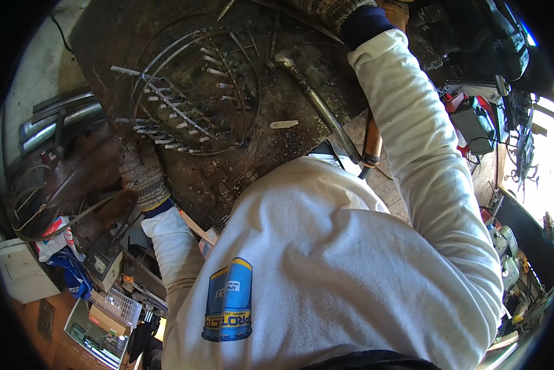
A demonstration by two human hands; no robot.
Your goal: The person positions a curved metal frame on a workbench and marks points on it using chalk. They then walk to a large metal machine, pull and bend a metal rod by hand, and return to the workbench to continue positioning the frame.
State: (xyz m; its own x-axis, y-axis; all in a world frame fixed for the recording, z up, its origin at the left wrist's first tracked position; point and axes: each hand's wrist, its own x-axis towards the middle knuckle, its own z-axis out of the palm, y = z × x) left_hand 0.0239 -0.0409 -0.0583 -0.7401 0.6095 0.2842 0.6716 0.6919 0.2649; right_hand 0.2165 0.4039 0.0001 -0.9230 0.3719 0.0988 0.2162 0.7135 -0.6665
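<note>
My left hand (141,166), in a dirty knitted glove, is at the left edge of a dark metal worktable (271,151). It is close to the ends of a metal piece (166,111) made of curved rods with several short pale stubs; its fingers are too dark to make out. My right hand (334,13), gloved too, reaches to the far edge of the view, where its fingers are cut off. Between the hands lies a long metal bar (317,98) with a bent, thicker end, apparently a hammer. A small pale flat strip (284,124) rests nearby.
A wooden handle (372,142) sticks out at the table's right side. Metal tubes (61,126) and cables are stacked at the left. Further back on the right stands a grey-and-red machine (475,123). A wire basket (118,307) and a box are at lower left.
</note>
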